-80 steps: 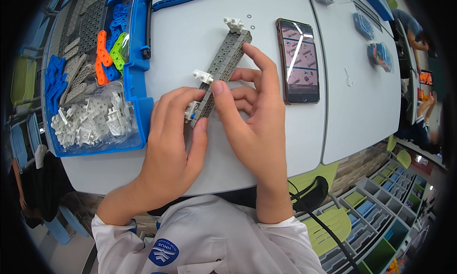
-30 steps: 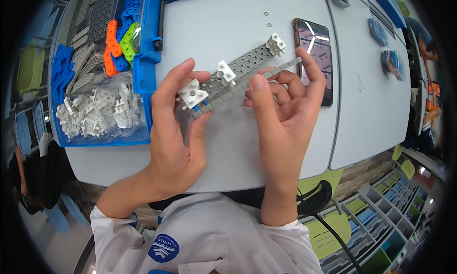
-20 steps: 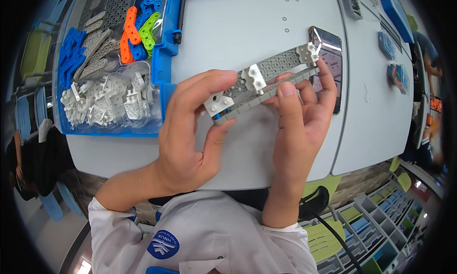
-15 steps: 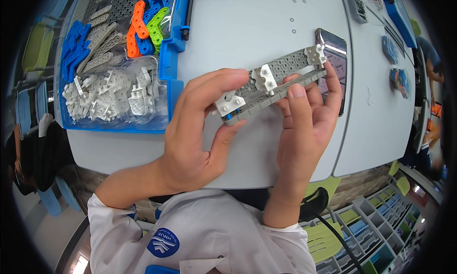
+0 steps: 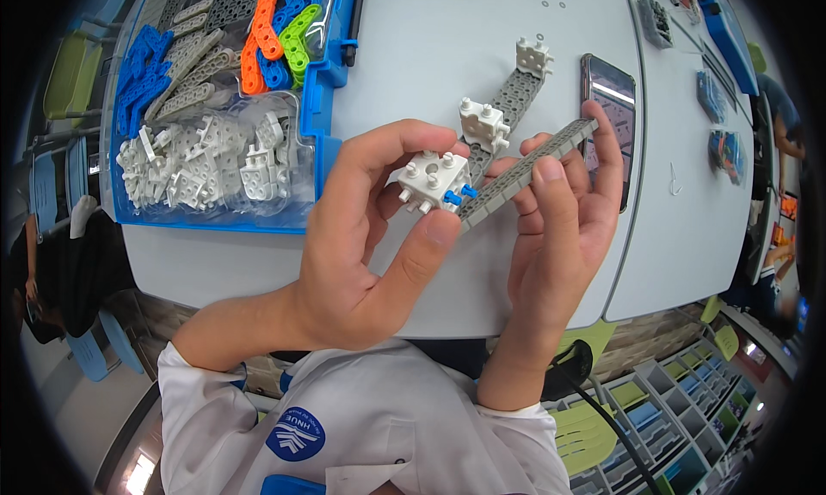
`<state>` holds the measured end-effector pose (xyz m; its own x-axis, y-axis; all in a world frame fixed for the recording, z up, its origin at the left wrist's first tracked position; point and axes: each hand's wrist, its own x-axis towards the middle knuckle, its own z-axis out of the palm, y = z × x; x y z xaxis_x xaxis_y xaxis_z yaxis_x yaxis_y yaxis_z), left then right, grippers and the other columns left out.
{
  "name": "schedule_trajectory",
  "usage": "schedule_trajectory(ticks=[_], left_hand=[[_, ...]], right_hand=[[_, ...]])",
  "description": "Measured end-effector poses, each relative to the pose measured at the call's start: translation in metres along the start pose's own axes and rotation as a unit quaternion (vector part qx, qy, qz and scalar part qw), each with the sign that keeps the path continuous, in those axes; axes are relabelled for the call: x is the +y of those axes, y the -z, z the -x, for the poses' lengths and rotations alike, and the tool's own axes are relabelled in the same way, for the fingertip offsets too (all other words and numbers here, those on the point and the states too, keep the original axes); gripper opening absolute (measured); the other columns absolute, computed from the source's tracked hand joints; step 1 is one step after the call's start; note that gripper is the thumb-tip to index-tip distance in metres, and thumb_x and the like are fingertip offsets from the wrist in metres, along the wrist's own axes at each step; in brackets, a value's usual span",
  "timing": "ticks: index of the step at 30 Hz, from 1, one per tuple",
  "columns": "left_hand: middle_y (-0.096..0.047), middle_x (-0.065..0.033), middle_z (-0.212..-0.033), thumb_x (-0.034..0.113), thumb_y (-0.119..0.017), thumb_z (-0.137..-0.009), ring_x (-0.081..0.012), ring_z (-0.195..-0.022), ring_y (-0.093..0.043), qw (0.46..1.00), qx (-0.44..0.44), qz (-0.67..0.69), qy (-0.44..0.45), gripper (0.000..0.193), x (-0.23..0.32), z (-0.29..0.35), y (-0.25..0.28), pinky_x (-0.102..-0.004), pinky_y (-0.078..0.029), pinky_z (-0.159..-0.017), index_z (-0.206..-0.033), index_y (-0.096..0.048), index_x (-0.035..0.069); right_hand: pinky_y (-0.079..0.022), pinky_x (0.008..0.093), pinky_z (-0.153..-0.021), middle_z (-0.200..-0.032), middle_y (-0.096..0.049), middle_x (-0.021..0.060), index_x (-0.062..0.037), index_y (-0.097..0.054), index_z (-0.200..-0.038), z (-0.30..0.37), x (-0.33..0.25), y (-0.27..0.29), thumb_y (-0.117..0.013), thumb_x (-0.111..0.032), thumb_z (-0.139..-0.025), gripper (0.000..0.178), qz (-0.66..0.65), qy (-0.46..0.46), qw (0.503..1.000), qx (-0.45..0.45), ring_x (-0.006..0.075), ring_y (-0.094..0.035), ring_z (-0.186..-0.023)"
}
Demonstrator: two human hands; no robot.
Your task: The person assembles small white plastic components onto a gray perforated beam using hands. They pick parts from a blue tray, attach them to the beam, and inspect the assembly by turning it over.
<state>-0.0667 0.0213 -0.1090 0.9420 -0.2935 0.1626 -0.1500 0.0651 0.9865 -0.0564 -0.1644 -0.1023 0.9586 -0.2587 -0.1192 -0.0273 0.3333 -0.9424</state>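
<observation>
Over the tabletop (image 5: pixel 387 82), I remotely log the long gray plate (image 5: pixel 519 99), held by the left hand (image 5: pixel 357 271). Slimmer gray beam (image 5: pixel 516 181): right hand (image 5: pixel 564 224) pinches it, thumb opposing fingers (contact with plate unclear). White end block (image 5: pixel 437 178): left fingers grasp it, index arched over, probably keeping its blue pins (image 5: pixel 453 199) exposed.

Two grey bars (image 5: pixel 518 99) are showing repeating, close-set patterns, white blocks (image 5: pixel 434 178) are contrasting with bright blue pegs (image 5: pixel 453 199), and toward the left edge of the white desk (image 5: pixel 396 73) a blue box (image 5: pixel 323 103) is framing orange, lime-green, blue, grey and white pieces (image 5: pixel 267 26).
</observation>
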Motion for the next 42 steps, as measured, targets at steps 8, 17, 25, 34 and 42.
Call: schedule_trajectory(ticks=[8,17,25,34,42], left_hand=[[-0.059,-0.0252,-0.157,0.011,-0.06,-0.118,-0.0303,-0.15,-0.057,0.999,-0.022,-0.011,-0.038,0.053,-0.002,-0.002,0.002,-0.0434,-0.043,-0.128,-0.162,-0.04,-0.007],[-0.058,-0.0286,-0.157,0.006,-0.063,-0.115,-0.0416,-0.153,-0.057,0.989,-0.063,-0.06,-0.115,0.05,-0.01,-0.004,0.007,-0.0546,-0.041,-0.131,-0.16,-0.044,-0.006],[-0.057,-0.0274,-0.155,-0.001,-0.061,-0.112,-0.0408,-0.151,-0.058,0.978,-0.073,-0.092,-0.173,0.049,-0.015,-0.009,0.008,-0.0655,-0.038,-0.133,-0.158,-0.045,-0.005],[-0.056,-0.0293,-0.154,-0.004,-0.06,-0.107,-0.0432,-0.151,-0.057,0.977,-0.071,-0.093,-0.177,0.053,-0.012,-0.009,0.006,-0.0667,-0.038,-0.133,-0.157,-0.044,-0.006],[-0.057,-0.0278,-0.152,0.0,-0.078,-0.1,-0.042,-0.147,-0.06,0.973,-0.072,-0.103,-0.193,0.065,-0.007,-0.011,0.005,-0.0694,-0.041,-0.131,-0.157,-0.045,-0.004]], right_hand=[[-0.068,0.0409,-0.087,-0.129,-0.072,0.0212,0.0004,-0.027,-0.177,-0.006,-0.003,0.014,-0.062,-0.009,-0.11,0.076,-0.066,0.031,0.997,0.016,0.0293,-0.08,-0.092],[-0.069,0.0433,-0.092,-0.137,-0.07,0.0263,-0.0009,-0.022,-0.179,-0.005,-0.003,0.012,-0.061,-0.008,-0.112,0.078,-0.117,0.067,0.991,0.002,0.0324,-0.081,-0.098],[-0.066,0.0466,-0.109,-0.148,-0.065,0.032,0.0027,-0.024,-0.177,-0.006,0.004,0.02,-0.053,-0.008,-0.116,0.069,-0.115,0.115,0.984,-0.068,0.0347,-0.076,-0.13],[-0.068,0.0476,-0.106,-0.145,-0.067,0.0292,0.0016,-0.022,-0.178,-0.005,0.003,0.019,-0.055,-0.007,-0.115,0.071,-0.069,0.103,0.991,-0.039,0.034,-0.077,-0.126],[-0.068,0.0455,-0.106,-0.147,-0.066,0.0272,0.0008,-0.027,-0.177,-0.005,0.004,0.017,-0.058,-0.009,-0.116,0.07,-0.059,0.095,0.993,-0.037,0.0315,-0.076,-0.126]])
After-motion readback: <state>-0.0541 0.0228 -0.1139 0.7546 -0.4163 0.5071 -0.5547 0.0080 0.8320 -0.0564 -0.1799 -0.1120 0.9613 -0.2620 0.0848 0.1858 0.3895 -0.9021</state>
